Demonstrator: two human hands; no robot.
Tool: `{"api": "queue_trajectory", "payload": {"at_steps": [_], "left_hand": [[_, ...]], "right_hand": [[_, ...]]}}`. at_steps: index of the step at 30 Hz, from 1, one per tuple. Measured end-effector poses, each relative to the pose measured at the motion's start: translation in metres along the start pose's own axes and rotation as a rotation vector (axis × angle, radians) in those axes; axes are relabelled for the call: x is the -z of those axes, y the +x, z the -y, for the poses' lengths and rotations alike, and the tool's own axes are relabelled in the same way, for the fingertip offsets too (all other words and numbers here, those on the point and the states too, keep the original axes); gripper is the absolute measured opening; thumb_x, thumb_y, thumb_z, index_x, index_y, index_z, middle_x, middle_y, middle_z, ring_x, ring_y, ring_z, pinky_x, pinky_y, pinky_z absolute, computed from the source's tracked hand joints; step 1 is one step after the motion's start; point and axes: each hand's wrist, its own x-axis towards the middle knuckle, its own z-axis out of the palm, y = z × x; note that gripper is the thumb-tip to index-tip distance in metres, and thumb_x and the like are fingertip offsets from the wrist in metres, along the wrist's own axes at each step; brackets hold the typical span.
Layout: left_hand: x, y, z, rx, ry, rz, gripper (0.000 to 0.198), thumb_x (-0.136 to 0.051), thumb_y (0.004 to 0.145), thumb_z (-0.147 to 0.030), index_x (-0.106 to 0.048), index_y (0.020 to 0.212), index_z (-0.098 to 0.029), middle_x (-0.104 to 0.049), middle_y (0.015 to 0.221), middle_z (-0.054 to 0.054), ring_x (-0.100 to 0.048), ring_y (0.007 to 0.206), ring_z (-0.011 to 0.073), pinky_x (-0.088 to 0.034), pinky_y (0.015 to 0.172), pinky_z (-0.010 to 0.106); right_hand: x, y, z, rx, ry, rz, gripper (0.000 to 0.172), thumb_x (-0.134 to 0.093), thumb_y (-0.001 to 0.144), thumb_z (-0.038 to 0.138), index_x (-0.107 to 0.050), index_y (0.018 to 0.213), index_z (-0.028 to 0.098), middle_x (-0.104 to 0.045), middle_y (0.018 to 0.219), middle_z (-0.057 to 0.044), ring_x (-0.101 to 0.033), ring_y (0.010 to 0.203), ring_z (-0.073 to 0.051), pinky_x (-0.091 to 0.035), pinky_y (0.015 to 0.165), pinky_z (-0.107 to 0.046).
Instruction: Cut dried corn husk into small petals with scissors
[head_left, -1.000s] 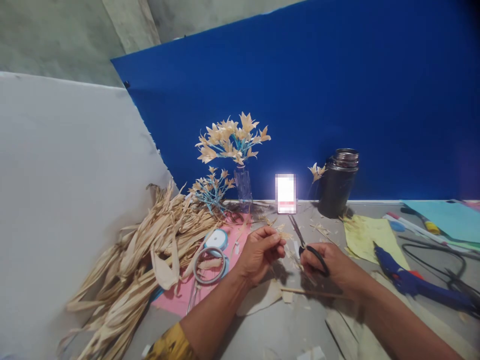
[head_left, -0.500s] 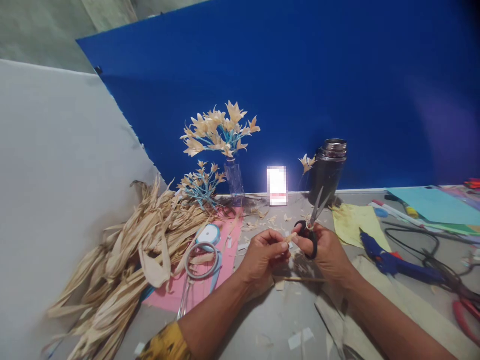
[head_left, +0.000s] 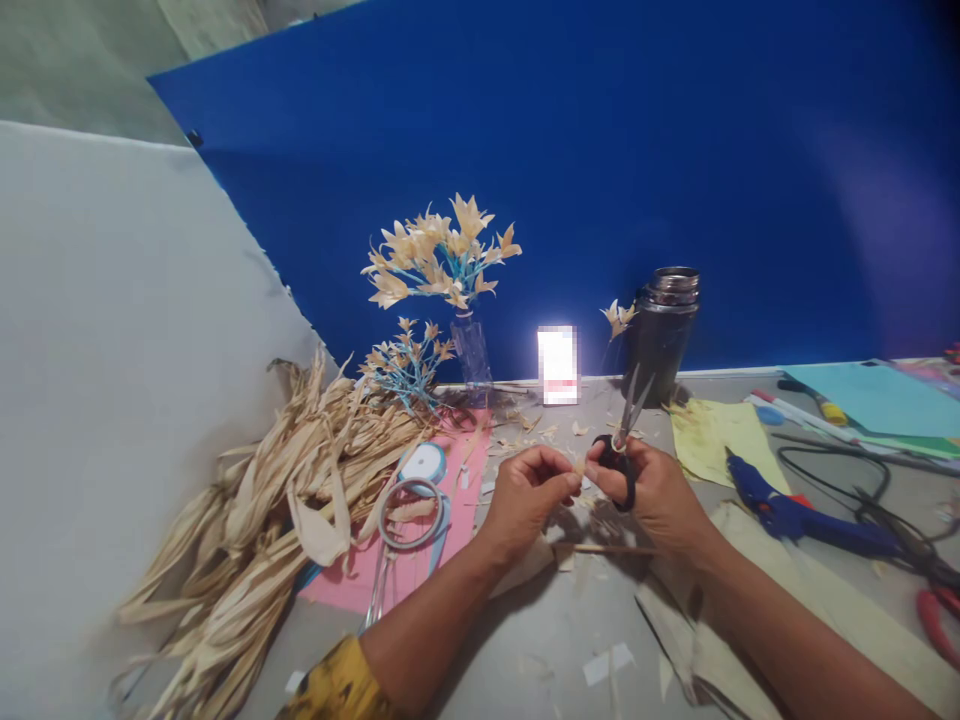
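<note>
My left hand is closed in a pinch on a small piece of dried corn husk, whose outline is mostly hidden by the fingers. Just to its right, my right hand grips black-handled scissors; their blades stick up, slightly apart. The right thumb and fingertips are close to the husk piece, and whether they touch it I cannot tell. Husk scraps lie scattered on the grey table beyond and below both hands.
Dried husks are heaped at left beside pink paper with a tape roll. Husk flowers stand in a clear bottle. A dark flask, a lit screen and a blue glue gun with cable are around.
The view has shifted slightly, so the background things sit a little higher and to the right. Both hands stay close together, with the scissors still in the right one.
</note>
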Motion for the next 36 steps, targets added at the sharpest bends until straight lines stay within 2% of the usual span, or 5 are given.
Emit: {"api": "queue_trajectory", "payload": {"at_steps": [7, 12, 21, 30, 36], "left_hand": [[0.004, 0.003, -0.004, -0.022, -0.205, -0.093, 0.019, -0.082, 0.066, -0.025, -0.067, 0.072, -0.015, -0.069, 0.070, 0.003, -0.060, 0.062, 0.0125, -0.047, 0.064, 0.026], [0.005, 0.005, -0.005, -0.008, -0.334, -0.113, 0.026, -0.087, 0.061, -0.027, -0.065, 0.069, -0.014, -0.067, 0.070, 0.003, -0.062, 0.068, 0.0137, -0.047, 0.063, 0.025], [0.004, 0.007, -0.004, -0.017, -0.394, -0.131, 0.028, -0.089, 0.057, -0.025, -0.065, 0.067, -0.014, -0.064, 0.066, 0.000, -0.061, 0.065, 0.0122, -0.048, 0.060, 0.024], [0.005, 0.006, -0.005, -0.020, -0.390, -0.122, 0.027, -0.089, 0.058, -0.025, -0.066, 0.067, -0.014, -0.066, 0.067, 0.002, -0.061, 0.065, 0.0120, -0.048, 0.061, 0.023], [0.005, 0.007, -0.007, -0.008, -0.380, -0.121, 0.027, -0.088, 0.057, -0.025, -0.065, 0.066, -0.014, -0.066, 0.066, 0.002, -0.061, 0.064, 0.0124, -0.048, 0.061, 0.024]], "right_hand": [[0.000, 0.003, -0.017, 0.029, -0.135, 0.324, 0.044, -0.068, 0.077, 0.061, -0.060, 0.068, 0.019, -0.060, 0.062, -0.001, -0.047, 0.057, -0.015, -0.035, 0.053, -0.029], [-0.005, 0.000, -0.024, 0.021, -0.137, 0.435, 0.046, -0.068, 0.077, 0.061, -0.053, 0.064, 0.019, -0.054, 0.060, 0.001, -0.044, 0.055, -0.013, -0.034, 0.052, -0.027], [-0.008, -0.001, -0.026, -0.001, -0.166, 0.429, 0.045, -0.068, 0.077, 0.056, -0.049, 0.058, 0.020, -0.048, 0.054, 0.004, -0.039, 0.052, -0.011, -0.030, 0.049, -0.025], [-0.009, -0.002, -0.023, -0.052, -0.116, 0.403, 0.039, -0.070, 0.071, 0.047, -0.048, 0.054, 0.021, -0.047, 0.050, 0.004, -0.040, 0.049, -0.011, -0.035, 0.047, -0.025], [-0.007, -0.001, -0.022, -0.024, -0.164, 0.396, 0.035, -0.067, 0.072, 0.043, -0.048, 0.053, 0.021, -0.046, 0.049, 0.004, -0.037, 0.048, -0.010, -0.030, 0.046, -0.024]]}}
